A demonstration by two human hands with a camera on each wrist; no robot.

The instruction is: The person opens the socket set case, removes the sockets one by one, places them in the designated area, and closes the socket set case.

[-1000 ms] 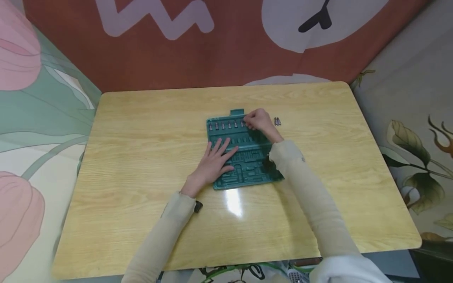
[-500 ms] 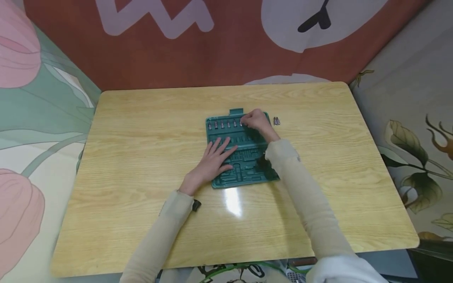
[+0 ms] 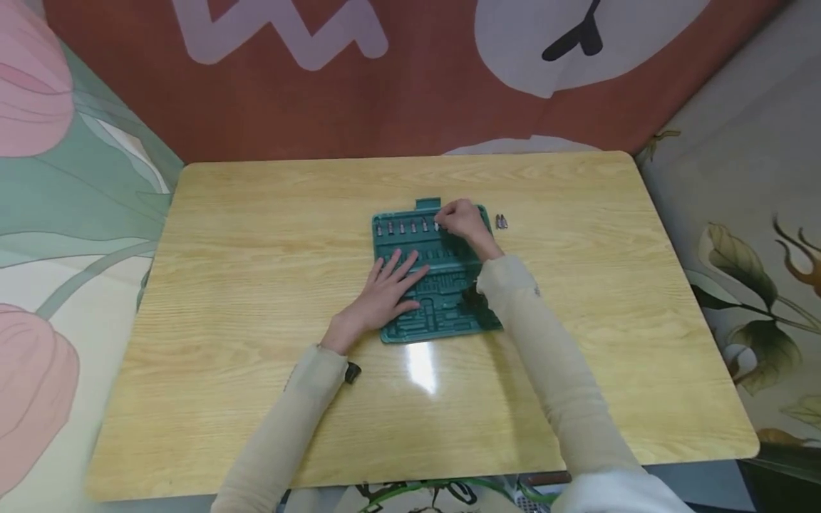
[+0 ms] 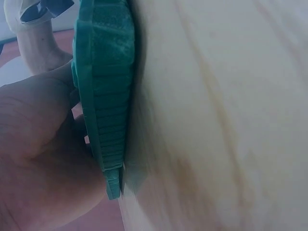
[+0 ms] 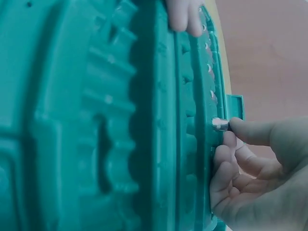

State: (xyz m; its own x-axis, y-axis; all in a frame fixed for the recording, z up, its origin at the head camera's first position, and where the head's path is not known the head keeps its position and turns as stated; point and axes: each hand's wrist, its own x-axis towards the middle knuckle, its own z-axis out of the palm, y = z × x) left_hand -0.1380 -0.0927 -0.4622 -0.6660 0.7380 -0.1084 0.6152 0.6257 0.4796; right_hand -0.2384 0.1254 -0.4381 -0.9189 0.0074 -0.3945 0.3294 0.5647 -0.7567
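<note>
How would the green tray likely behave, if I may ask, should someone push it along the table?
The tray would probably slide rather than tip, as it is broad and lies flat on the table. Its moulded ribs look like plastic, so it is likely stiff and fairly light. The left hand spread on it might hold it back.

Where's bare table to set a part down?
Free: the table left of the green case and left sleeve, and right of the loose metal pieces to its edge. Crowded: the case's far row, where the right hand pinches a metal piece; its left side, under the left hand.
</note>
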